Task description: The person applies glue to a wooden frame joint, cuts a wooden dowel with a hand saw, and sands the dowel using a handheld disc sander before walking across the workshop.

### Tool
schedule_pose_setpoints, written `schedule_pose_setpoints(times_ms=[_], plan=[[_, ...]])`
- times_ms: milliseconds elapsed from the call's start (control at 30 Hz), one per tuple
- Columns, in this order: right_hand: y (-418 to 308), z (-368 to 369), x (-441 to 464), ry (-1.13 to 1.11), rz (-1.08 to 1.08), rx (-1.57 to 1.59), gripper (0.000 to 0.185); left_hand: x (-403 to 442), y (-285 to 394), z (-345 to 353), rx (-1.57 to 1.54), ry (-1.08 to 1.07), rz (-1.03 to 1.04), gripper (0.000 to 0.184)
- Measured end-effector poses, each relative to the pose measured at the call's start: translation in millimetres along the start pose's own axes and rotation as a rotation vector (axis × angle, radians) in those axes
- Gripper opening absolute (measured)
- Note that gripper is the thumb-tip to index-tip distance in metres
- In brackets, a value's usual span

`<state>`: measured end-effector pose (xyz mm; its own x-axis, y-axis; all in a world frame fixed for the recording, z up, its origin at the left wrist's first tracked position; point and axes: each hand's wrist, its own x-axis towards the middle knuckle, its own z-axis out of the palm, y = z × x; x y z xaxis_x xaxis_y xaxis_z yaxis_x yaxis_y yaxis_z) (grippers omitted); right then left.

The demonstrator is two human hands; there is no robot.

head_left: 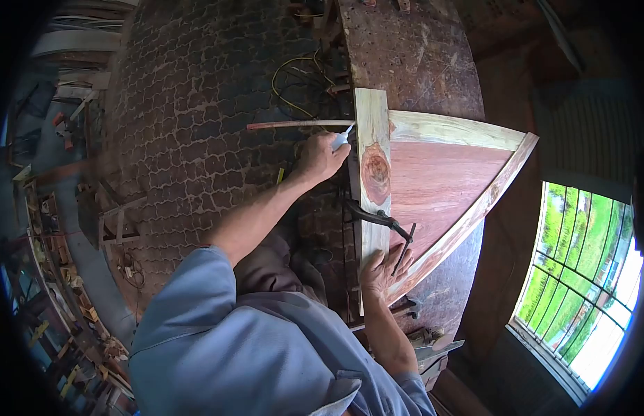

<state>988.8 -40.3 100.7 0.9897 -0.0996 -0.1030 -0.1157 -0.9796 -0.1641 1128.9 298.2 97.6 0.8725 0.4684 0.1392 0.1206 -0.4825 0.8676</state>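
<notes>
In the head view, the left hand (323,157), near the middle of the picture, grips a small white bottle (341,141), its nozzle pointing up and right toward the left edge of the pale board (375,163); the step in hand looks like putting something from the bottle along that edge, beside a thin strip (287,125) that juts out left; whether the strip ends at the board or runs beneath it cannot be told. The right hand (386,270), lower right of middle, lies with its fingers loosely spread over the board, by the handle of the dark clamp (379,218); the board borders the reddish panel (436,173), right of middle on the desk (415,59). The next move seems to call for a steady nozzle and a light squeeze, the right hand bracing the work; the board lies along the desk's left edge, so the left hand works over the paved floor (197,104), with room toward the upper left; the clamp stands between the hands and would hinder a downward sweep along the board.
</notes>
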Motion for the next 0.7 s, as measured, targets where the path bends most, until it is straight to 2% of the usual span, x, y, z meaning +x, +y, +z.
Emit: schedule_pose_setpoints(times_ms=[133, 200, 333, 700], plan=[[-2, -2, 1, -0.025, -0.001, -0.003, 0.082, 7, 7, -6, 0.035, -0.046, -0.031, 0.028], [-3, -3, 1, -0.034, 0.002, -0.004, 0.082, 9, 9, -7, 0.014, -0.119, -0.115, 0.026], [-5, -5, 2, -0.043, -0.002, -0.013, 0.082, 12, 6, -6, 0.031, -0.088, -0.055, 0.025], [-4, -6, 2, -0.092, -0.004, -0.033, 0.080, 20, 12, -8, -0.025, -0.142, -0.179, 0.032]])
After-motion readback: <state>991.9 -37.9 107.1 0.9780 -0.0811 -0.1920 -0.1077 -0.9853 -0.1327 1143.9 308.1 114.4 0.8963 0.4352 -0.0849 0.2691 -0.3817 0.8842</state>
